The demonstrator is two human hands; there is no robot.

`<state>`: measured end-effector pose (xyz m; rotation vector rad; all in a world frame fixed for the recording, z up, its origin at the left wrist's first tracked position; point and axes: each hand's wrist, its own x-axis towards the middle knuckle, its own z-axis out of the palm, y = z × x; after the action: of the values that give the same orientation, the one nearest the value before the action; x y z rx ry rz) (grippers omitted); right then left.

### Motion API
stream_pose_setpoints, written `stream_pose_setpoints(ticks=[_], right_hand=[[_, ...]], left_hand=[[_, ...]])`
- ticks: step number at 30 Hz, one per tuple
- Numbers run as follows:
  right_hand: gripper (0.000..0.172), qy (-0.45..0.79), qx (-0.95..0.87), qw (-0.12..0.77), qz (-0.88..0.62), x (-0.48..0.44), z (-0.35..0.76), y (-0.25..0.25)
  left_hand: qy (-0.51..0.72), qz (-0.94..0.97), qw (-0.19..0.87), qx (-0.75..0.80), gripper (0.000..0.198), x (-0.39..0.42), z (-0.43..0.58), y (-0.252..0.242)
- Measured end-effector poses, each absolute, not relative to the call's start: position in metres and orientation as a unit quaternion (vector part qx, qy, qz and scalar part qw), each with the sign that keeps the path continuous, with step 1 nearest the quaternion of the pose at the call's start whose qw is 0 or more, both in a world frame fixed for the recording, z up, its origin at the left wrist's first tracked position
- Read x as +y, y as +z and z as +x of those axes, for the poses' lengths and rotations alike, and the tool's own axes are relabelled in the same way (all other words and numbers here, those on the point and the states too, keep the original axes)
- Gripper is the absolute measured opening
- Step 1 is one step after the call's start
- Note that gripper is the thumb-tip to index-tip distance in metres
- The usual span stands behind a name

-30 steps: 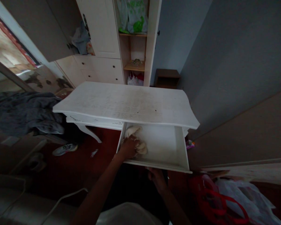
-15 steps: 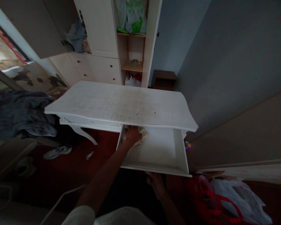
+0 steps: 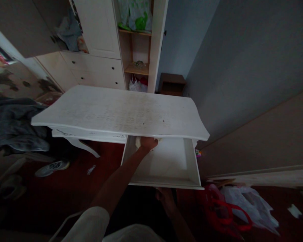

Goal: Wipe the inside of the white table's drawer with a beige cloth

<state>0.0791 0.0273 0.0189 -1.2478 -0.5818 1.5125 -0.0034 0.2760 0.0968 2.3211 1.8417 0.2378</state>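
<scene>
Gripping the cloth (image 3: 138,144) with your left hand (image 3: 148,143) at 11 o'clock in the drawer (image 3: 171,159), you should find it light, soft, best held mid-bunch, though your right hand (image 3: 166,199) at 6 o'clock is too dim to tell open from closed.

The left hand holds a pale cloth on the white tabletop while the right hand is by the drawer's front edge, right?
Not quite: the head view shows the left hand holding the pale cloth inside the open drawer, not on the white tabletop. The right hand is by the drawer's front edge.
</scene>
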Motion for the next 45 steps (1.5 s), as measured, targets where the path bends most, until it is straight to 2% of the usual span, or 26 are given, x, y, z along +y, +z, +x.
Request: stream_pose_setpoints(ticks=[10, 20, 26, 29, 37, 41, 45], right_hand=[[0.038, 0.633, -0.249, 0.518, -0.518, 0.028, 0.08, 0.019], [0.044, 0.634, -0.244, 0.529, -0.509, 0.029, 0.078, 0.013], [0.048, 0.63, -0.241, 0.531, -0.513, 0.03, 0.075, 0.001], [0.045, 0.631, -0.241, 0.531, -0.512, 0.03, 0.075, 0.002], [0.044, 0.642, -0.255, 0.525, -0.496, 0.031, 0.078, 0.012], [0.045, 0.636, -0.256, 0.539, -0.489, 0.031, 0.077, 0.014], [0.045, 0.634, -0.261, 0.533, -0.496, 0.031, 0.078, 0.014]], left_hand=[[0.113, 0.793, 0.097, 0.59, 0.04, 0.268, 0.033, 0.099], [0.082, 0.928, 0.119, 0.343, 0.046, 0.26, 0.109, 0.106], [0.088, 0.949, 0.138, 0.271, 0.038, 0.262, 0.125, 0.11], [0.113, 0.939, 0.214, 0.243, 0.035, 0.261, 0.118, 0.104], [0.11, 0.744, 0.603, 0.266, 0.047, 0.243, 0.088, 0.087], [0.099, 0.647, 0.695, 0.298, 0.049, 0.237, 0.079, 0.089], [0.118, 0.56, 0.734, 0.364, 0.054, 0.232, 0.075, 0.089]])
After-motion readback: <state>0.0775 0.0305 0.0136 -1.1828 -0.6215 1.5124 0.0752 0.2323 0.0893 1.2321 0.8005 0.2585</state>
